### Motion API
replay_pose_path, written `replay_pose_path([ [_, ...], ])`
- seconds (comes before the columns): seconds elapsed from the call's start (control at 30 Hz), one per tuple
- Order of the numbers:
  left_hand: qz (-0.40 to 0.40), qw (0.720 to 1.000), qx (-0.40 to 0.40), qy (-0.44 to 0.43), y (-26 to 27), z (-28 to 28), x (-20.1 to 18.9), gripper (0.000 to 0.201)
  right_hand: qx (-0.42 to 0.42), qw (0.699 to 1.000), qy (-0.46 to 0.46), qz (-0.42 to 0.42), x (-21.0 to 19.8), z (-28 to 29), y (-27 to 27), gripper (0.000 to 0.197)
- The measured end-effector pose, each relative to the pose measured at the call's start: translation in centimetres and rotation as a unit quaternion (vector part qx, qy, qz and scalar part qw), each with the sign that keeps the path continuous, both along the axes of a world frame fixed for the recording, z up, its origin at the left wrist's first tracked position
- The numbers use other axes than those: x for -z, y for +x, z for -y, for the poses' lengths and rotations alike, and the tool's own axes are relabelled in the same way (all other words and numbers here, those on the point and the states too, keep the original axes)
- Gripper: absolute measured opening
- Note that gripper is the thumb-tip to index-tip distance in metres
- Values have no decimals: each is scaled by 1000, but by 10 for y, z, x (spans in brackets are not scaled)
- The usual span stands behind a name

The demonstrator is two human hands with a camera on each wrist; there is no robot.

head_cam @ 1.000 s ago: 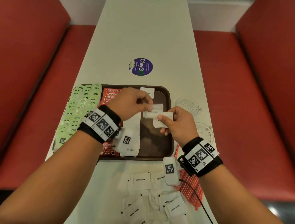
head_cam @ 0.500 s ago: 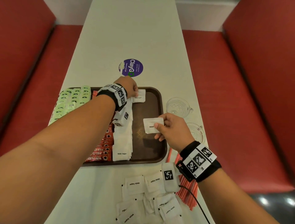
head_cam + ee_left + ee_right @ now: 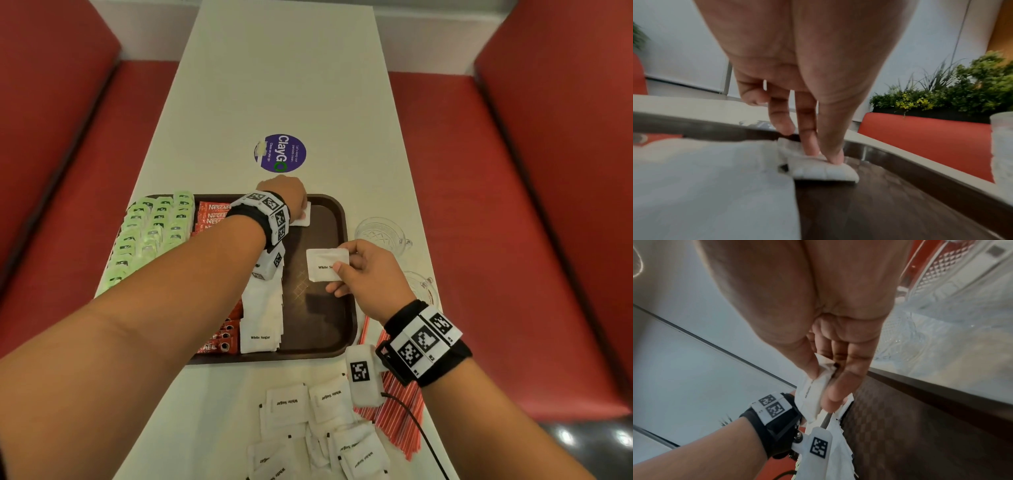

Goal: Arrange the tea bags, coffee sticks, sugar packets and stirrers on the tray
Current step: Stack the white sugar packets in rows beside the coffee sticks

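Sugar packet (image 3: pixel 323 265) is pinched in the right grip (image 3: pixel 368 274) over the tray (image 3: pixel 337 308); the left grip's (image 3: pixel 287 197) straight fingers (image 3: pixel 809 141) press another packet (image 3: pixel 818 168) at the far end.

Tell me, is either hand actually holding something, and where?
The right hand pinches a sugar packet by its right edge. The left hand only presses straight fingers on another packet.

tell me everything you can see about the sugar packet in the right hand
The sugar packet is a small white paper sachet, roughly rectangular, with "White Sugar" printed in black, partly covered by the thumb. It looks slightly puffed and creased. The right hand pinches its right edge between thumb and fingers, holding it face up above the bare brown floor of the tray, apart from the packets already lined up there. The right wrist view shows the paper crumpled at the grip.
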State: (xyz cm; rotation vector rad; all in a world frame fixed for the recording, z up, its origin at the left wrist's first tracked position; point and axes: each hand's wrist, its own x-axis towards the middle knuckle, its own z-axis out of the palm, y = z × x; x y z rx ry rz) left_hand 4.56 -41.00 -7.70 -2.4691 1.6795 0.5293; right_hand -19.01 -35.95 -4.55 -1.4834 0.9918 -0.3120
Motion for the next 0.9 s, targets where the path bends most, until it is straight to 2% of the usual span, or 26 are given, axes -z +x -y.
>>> replay_pose_path([
  [0.1, -41, 998, 14, -52, -2, -11, -17, 26, 2, 1000, 9, 9, -3, 0, 3, 12],
  [0.2, -191, 974, 25, -116, -15, -40, -50, 33, 9, 1000, 4, 15, -3, 2, 6, 12],
  [0.27, -275, 955, 53, -95, -25, -64, -69, 25, 18, 999, 0, 27, -3, 3, 8, 14],
  [0.3, -289, 952, 74, -71, -28, -75, -74, 20, 22, 999, -3, 29, -3, 4, 9, 15],
  [0.4, -259, 959, 98, -68, -27, -90, -66, 16, 26, 999, -7, 29, -5, 3, 12, 14],
  [0.57, -142, 970, -19, -195, 5, -72, -43, 17, 4, 1000, -27, -3, -11, -4, 1, 28],
  [0.67, -96, 983, -57, -144, 18, -52, -22, 18, -65, 993, -75, -56, -7, -7, -15, 20],
  [0.77, -72, 995, -39, -62, 18, -37, -5, 29, -143, 975, -129, -111, -8, -13, -33, 17],
  [0.9, -21, 999, -33, -10, 18, -27, 6, 37, -222, 951, -151, -153, -11, -26, -53, 21],
])
